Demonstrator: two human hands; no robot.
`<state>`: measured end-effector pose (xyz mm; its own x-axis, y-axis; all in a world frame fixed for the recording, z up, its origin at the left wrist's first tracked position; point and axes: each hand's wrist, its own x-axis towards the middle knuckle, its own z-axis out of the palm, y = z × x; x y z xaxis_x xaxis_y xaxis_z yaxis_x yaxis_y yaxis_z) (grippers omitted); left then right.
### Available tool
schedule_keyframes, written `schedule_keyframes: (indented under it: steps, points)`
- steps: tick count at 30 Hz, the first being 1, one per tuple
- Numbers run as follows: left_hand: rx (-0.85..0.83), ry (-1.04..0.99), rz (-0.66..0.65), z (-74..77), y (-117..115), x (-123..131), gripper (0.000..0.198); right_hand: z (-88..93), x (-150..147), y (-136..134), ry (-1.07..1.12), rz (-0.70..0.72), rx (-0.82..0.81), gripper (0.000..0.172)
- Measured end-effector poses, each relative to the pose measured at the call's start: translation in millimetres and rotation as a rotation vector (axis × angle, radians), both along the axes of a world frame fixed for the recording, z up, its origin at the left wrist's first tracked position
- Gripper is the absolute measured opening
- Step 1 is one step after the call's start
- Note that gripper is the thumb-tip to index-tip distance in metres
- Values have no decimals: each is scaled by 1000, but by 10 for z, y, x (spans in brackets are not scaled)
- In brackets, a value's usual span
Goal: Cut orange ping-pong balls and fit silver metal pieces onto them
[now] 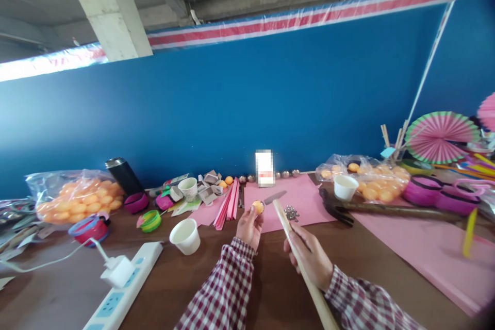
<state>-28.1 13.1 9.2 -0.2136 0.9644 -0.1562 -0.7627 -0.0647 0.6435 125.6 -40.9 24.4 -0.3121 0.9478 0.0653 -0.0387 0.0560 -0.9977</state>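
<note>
My left hand (pixel 249 227) is raised over the brown table (pixel 232 289) and pinches a small orange ball (pixel 258 207) between its fingertips. My right hand (pixel 311 255) is closed round a long wooden stick (pixel 301 263) that slants from the lower right up toward the ball. Just beyond the stick's tip lie a knife (pixel 274 197) and a small heap of metal bits (pixel 291 212) on a pink sheet (pixel 305 203). Both sleeves are red and white check.
Bags of orange balls sit at the left (pixel 75 198) and right (pixel 371 178). White paper cups (pixel 186 236) (pixel 345 186), a power strip (pixel 124 289), a black flask (pixel 122 175), a hammer (pixel 348 207), tape rolls, folded pink paper and pink paper fans (pixel 439 136) crowd the table against a blue wall.
</note>
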Motion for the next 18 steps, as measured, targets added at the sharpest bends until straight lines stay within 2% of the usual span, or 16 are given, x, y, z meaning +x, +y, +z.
schedule_keyframes:
  steps: [5,9,14,18]
  points:
    - [23,-3,32,12,10,1,11,18,2,-8,50,-49,18,29]
    - [49,-7,11,-2,12,0,14,-12,-10,-7,5,-7,-3,28]
    - [7,4,0,-8,3,8,12,-21,-2,16,57,-55,-12,28]
    - [-16,6,3,-3,8,24,9,-4,-4,10,29,-15,-16,29]
